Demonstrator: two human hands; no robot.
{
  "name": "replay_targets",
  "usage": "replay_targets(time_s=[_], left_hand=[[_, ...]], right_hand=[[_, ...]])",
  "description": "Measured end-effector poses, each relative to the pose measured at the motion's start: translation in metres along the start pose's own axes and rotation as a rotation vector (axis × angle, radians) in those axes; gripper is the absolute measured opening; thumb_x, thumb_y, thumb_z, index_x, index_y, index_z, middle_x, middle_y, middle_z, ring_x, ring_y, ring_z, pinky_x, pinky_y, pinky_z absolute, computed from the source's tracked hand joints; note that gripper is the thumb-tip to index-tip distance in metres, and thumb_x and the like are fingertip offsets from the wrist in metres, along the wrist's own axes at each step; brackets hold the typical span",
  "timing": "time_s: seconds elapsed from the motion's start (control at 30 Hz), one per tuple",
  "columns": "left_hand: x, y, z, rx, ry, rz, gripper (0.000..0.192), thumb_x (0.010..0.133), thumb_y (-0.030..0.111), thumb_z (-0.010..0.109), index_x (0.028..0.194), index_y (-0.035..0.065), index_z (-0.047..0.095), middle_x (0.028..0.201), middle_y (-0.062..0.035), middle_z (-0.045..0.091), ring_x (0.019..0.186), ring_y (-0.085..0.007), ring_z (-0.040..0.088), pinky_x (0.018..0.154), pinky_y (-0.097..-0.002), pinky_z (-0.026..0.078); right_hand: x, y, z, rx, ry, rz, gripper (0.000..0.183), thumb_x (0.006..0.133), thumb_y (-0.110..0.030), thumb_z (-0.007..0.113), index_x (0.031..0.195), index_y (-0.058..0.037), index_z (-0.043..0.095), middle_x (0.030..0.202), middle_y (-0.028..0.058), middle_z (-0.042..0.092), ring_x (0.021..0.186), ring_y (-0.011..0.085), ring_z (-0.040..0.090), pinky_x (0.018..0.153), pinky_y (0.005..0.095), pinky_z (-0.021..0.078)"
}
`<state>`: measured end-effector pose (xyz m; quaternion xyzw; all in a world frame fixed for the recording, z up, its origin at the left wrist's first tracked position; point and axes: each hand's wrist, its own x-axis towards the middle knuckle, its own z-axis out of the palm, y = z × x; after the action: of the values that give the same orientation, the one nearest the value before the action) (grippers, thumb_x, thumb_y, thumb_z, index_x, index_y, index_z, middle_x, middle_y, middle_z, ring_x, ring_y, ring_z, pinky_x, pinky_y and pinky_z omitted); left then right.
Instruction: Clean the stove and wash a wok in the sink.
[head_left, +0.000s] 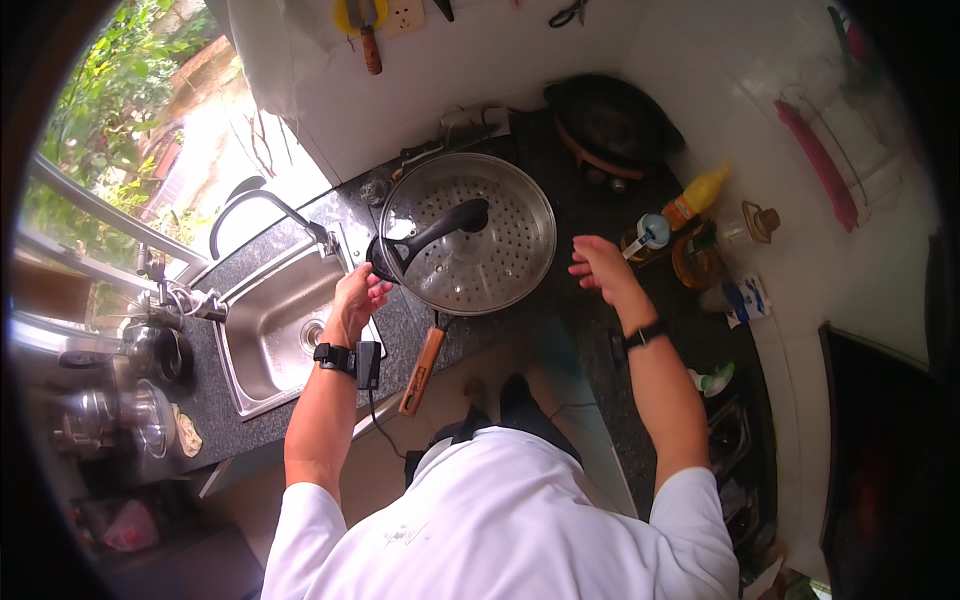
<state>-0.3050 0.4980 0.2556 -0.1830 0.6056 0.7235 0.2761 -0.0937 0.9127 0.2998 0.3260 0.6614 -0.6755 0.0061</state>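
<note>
A round glass lid (517, 247) with a black arched handle (450, 225) covers a perforated metal steamer plate (480, 262) on the dark countertop. At its left side is a black side handle (384, 259). My left hand (360, 301) is right beside this side handle, thumb at its edge and fingers slightly curled; whether it grips the handle is not clear. My right hand (601, 270) hovers off the lid's right side, fingers apart and holding nothing. A wooden handle (424, 371) bearing writing juts out below the steamer over the counter's front edge.
A steel sink (266, 352) with a faucet (274, 196) lies left. A black pan (615, 124) stands at the back right. Bottles, including a yellow one (701, 195), and a blue-lidded jar (652, 231) line the right side near a gas stove (731, 442). Pots (154, 352) crowd the far left.
</note>
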Motion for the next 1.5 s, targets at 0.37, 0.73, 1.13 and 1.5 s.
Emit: replay_targets(time_s=[0.37,0.73,1.13,1.5], left_hand=[[0.021,-0.001,-0.014,-0.051,0.002,-0.004,0.034,0.099,0.011,0.064,0.128,0.0064,0.048,0.084,-0.0048,0.059,0.063,-0.0188,0.067,0.049,-0.0273,0.049],[-0.043,0.064,0.065,-0.036,0.008,0.169,0.009,0.099,0.012,0.066,0.103,0.0093,0.058,0.078,0.0012,0.06,0.06,-0.0141,0.065,0.049,-0.0234,0.05],[0.004,0.127,0.276,0.025,-0.112,0.147,0.058,0.098,0.011,0.065,0.148,-0.0004,0.039,0.1,-0.0057,0.062,0.075,-0.0173,0.068,0.061,-0.0268,0.057],[0.172,0.112,0.424,0.024,-0.324,0.094,0.069,0.093,0.007,0.066,0.154,0.0035,0.032,0.106,-0.0073,0.059,0.08,-0.0197,0.063,0.06,-0.0313,0.051]], right_hand=[[0.197,-0.001,0.008,-0.023,-0.09,0.234,0.058,0.098,-0.023,0.065,0.149,-0.0076,0.042,0.122,0.0105,0.061,0.077,0.0236,0.067,0.057,0.0345,0.0473],[0.191,-0.065,-0.042,0.061,-0.183,0.103,0.068,0.1,-0.019,0.063,0.154,0.0062,0.03,0.128,0.0202,0.059,0.071,0.0209,0.065,0.056,0.0336,0.0542],[0.239,-0.156,-0.218,0.17,0.189,-0.037,0.055,0.097,-0.021,0.067,0.146,-0.0036,0.048,0.099,0.0058,0.063,0.065,0.0159,0.051,0.056,0.0315,0.0428],[0.33,-0.134,-0.316,0.192,0.408,0.002,0.021,0.102,-0.019,0.059,0.121,-0.0099,0.06,0.095,0.0016,0.058,0.072,0.0156,0.048,0.056,0.0302,0.0421]])
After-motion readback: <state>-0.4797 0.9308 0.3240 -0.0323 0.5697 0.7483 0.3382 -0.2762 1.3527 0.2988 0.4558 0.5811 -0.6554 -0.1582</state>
